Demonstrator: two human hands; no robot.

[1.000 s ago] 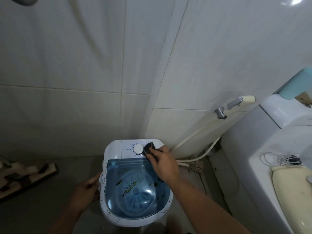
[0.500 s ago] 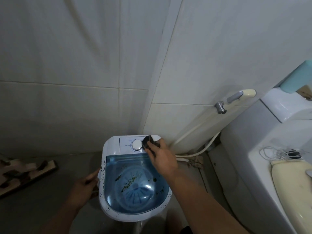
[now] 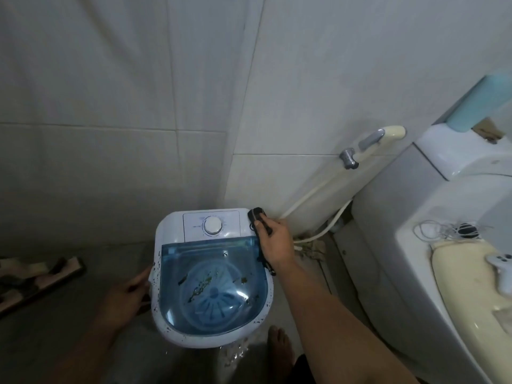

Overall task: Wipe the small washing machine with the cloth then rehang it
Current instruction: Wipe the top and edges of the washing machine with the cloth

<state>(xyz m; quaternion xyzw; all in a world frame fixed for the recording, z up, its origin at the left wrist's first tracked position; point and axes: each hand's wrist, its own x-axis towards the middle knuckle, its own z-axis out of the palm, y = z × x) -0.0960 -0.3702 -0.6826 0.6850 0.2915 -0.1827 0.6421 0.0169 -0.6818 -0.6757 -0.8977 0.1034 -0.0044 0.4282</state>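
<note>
A small white washing machine (image 3: 171, 225) with a blue see-through lid and a round white dial stands on the floor in the tiled corner. Dark specks dot its rim and lid. My right hand (image 3: 275, 245) grips a dark cloth (image 3: 259, 217) and presses it on the machine's back right corner, right of the dial. Part of the cloth hangs below my palm along the right rim. My left hand (image 3: 126, 295) holds the machine's left side, fingers curled at the rim.
A bidet sprayer (image 3: 371, 142) hangs on the wall to the right, its hose running down behind the machine. A white toilet (image 3: 443, 245) with a cream lid fills the right side. Wooden sandals (image 3: 36, 278) lie at left. My bare foot (image 3: 279, 350) stands below the machine.
My right hand has slid the cloth from beside the dial to the machine's back right corner. My left hand has stayed on the left side.
</note>
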